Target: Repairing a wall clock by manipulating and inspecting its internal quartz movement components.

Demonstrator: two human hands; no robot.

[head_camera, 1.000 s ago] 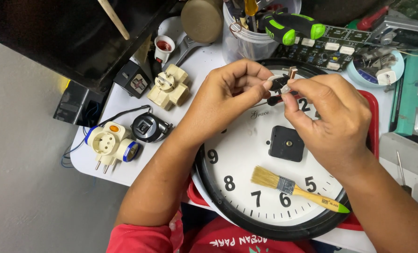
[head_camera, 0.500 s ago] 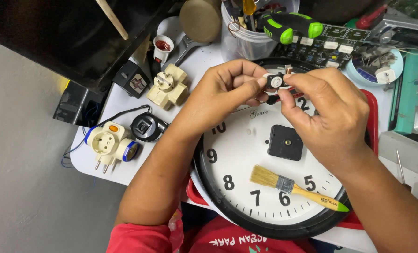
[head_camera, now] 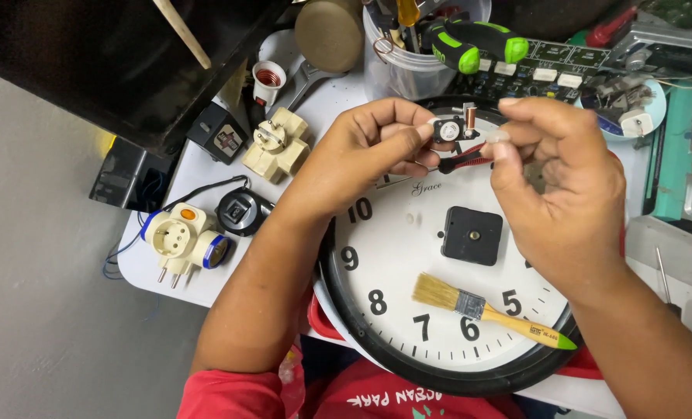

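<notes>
Clock coil piece (head_camera: 448, 129) is getting pinched in my left hand (head_camera: 369, 151), right hand (head_camera: 563, 186) steadying its edge; I'm keeping it low over the wall clock (head_camera: 408, 256), going gentle

Pinched between both hands, a small black part (head_camera: 448, 129) with a pale round centre and a copper-coloured coil; just under the grip, a red-and-black handle (head_camera: 464, 158); below that, a white clock face (head_camera: 408, 256), black numerals, black rim, black square hub (head_camera: 472, 235); lower still, a yellow-handled brush (head_camera: 486, 313), green tip, tan bristles
</notes>
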